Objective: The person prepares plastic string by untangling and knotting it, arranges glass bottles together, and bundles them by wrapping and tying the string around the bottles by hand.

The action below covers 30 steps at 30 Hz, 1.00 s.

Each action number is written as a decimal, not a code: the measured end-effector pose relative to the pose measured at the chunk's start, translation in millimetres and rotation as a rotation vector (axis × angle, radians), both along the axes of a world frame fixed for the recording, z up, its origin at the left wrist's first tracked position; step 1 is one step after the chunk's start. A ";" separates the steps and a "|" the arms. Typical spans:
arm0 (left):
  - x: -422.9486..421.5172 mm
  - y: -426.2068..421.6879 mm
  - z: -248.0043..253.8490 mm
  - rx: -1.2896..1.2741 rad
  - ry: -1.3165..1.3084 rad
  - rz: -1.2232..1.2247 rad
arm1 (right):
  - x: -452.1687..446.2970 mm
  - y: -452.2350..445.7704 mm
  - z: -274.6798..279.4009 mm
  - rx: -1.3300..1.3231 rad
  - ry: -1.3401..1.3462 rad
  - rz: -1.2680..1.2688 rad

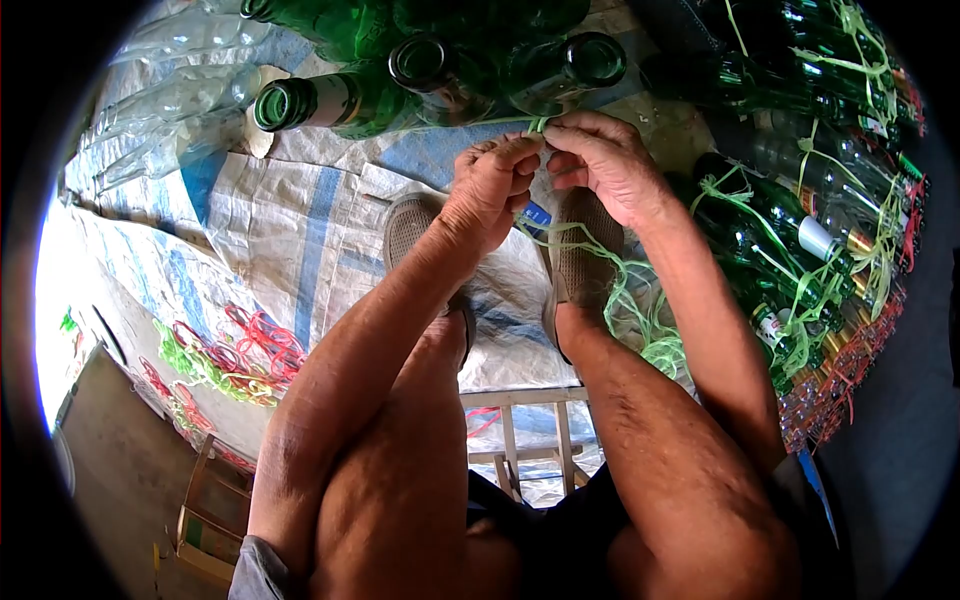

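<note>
Green twine is at the upper middle of the frame, nipped between the thumbs and forefingers of the left hand and the right hand. The left hand's other fingers curl into the palm; the right hand's are loosely bent. One strand runs leftward from the fingers, just below the green bottles, whose open mouths crowd the space at the top of the frame. Loose twine drapes over the right shoe to a tangled heap partly hidden by the right forearm. The left shoe is partly behind the left forearm. Both shoes rest on a blue-and-white woven sheet. Clear bottles lie at upper left, and tied bottles fill the right side. Red strings lie at lower left; a wooden frame shows between the knees.
</note>
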<state>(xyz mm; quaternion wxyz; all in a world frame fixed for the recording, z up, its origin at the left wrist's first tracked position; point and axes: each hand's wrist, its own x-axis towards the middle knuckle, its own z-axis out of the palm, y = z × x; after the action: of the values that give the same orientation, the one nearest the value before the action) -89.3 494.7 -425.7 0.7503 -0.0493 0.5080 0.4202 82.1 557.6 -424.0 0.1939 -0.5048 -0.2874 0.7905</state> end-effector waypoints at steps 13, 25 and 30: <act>0.1 6.7 -4.2 -0.101 0.081 0.002 | -6.8 -12.5 -14.6 0.161 -0.023 -0.054; 2.7 15.9 -2.1 -0.173 0.092 -0.008 | -6.1 -8.5 -16.4 -0.037 0.079 -0.113; -0.8 16.6 -7.3 -0.194 0.016 -0.037 | 1.5 -3.8 -27.3 -0.115 0.194 -0.053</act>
<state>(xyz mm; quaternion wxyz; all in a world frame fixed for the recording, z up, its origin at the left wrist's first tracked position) -90.1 511.3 -433.0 0.7455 -0.1090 0.5532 0.3555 83.6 553.8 -451.3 0.2124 -0.4435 -0.2083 0.8454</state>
